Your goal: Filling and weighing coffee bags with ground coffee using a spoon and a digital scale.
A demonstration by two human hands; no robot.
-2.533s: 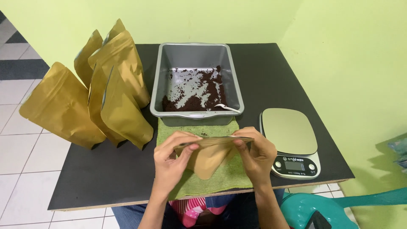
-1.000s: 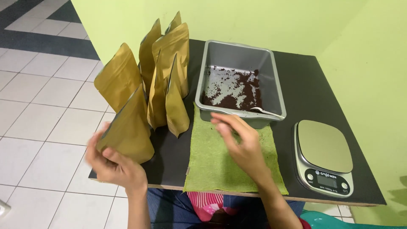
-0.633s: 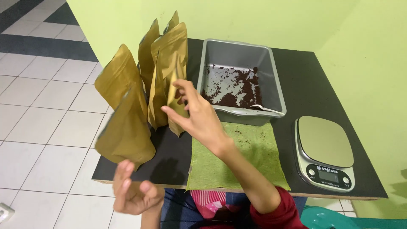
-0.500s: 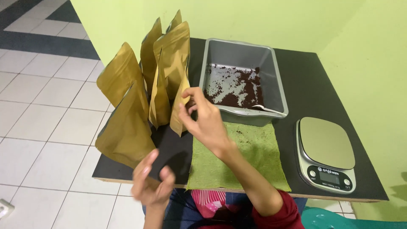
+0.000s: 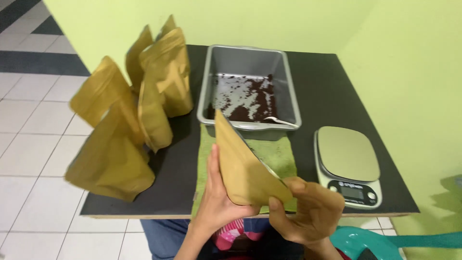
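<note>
Change: both hands now together at near table edge on one pouch; half a second ago right hand was reaching at the standing pouches and left hand was low by the table corner.
Held thing: flat gold-brown foil pouch (image 5: 243, 166), tilted, one corner up toward the pan, lower end between both hands, above the green cloth.
Left hand (image 5: 219, 202): fingers extended up along the pouch's left face, thumb underneath; closed on the pouch from the left.
Right hand (image 5: 308, 212): curled around the pouch's lower right corner, thumb on the front; gripping it.
Green cloth (image 5: 279, 156): rectangular mat flat on the table, just in front of the pan, partly hidden by the pouch.
Pan (image 5: 250, 65): grey metal rectangular baking tin, dark brown powder patchy over its floor, small white spoon (image 5: 281, 121) lying in its near right corner.
Standing pouches (image 5: 130, 120): cluster of gold-brown pouches upright at the table's left, left of the pan; blurred.
Scale (image 5: 349, 161): silver-topped digital kitchen scale, right of the cloth, well apart from the hands.
Table (image 5: 332, 91): black top against yellow-green wall.
</note>
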